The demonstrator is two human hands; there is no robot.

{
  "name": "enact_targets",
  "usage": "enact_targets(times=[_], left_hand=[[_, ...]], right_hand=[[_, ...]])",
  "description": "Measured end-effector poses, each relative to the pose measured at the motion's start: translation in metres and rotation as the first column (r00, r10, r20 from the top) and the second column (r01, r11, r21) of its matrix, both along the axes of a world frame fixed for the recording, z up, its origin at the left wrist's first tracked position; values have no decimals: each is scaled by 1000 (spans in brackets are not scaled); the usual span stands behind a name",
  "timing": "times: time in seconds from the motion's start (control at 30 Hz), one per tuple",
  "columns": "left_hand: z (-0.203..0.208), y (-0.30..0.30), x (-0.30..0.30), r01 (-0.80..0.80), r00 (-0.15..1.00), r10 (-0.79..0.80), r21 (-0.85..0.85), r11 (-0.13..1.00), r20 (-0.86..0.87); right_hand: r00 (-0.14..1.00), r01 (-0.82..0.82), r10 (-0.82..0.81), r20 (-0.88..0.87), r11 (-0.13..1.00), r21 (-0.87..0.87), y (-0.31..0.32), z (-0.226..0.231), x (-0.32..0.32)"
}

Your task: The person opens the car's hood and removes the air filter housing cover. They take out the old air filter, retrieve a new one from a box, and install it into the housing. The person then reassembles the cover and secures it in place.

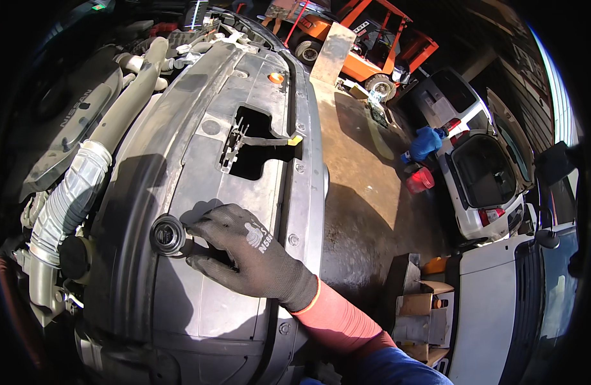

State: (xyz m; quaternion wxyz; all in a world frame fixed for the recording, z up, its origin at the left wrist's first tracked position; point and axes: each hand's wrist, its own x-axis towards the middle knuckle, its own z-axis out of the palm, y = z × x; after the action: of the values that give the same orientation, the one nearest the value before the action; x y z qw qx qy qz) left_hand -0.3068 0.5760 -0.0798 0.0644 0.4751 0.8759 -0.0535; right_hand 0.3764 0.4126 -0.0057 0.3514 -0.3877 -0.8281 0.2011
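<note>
My right hand [250, 250], in a dark knit glove, comes in from the lower right over the grey plastic cover [212, 308] at the front of an open engine bay. Its thumb and fingers are curved around the right side of a round black cap [168, 236] with raised rings. The underside of the cap and part of the grip are hidden. Farther along the cover, a cut-out shows the hood latch [232, 146] and a lever with a yellow tip [295, 140]. My left hand is not in view.
A ribbed grey air intake hose [74, 186] and the engine cover [74, 122] lie to the left. An orange forklift [356, 38] stands at the back. To the right are a white car [485, 173] with its tailgate up, a red bucket [420, 180] and cardboard boxes [414, 305].
</note>
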Motion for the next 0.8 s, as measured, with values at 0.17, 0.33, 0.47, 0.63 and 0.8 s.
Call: enact_targets(times=[0.17, 0.33, 0.47, 0.63, 0.8], left_hand=[[2, -4, -2, -9, 1000, 9, 3, 1000, -10], [1, -2, 0, -10, 1000, 10, 11, 1000, -22], [-1, -2, -1, -13, 1000, 13, 5, 1000, -28], [-4, -2, -5, -29, 998, 29, -2, 1000, -56], [4, -5, -11, -31, 996, 31, -1, 1000, -78]], right_hand=[[1000, -3, 3, 25, 1000, 12, -2, 1, 0], [999, 8, -6, 45, 999, -45, 3, 2, 2], [998, -20, 22, 54, 999, -43, 5, 2, 3], [996, -16, 20, 84, 999, -48, 3, 1, 1], [996, -33, 36, 80, 999, -42, 5, 2, 2]])
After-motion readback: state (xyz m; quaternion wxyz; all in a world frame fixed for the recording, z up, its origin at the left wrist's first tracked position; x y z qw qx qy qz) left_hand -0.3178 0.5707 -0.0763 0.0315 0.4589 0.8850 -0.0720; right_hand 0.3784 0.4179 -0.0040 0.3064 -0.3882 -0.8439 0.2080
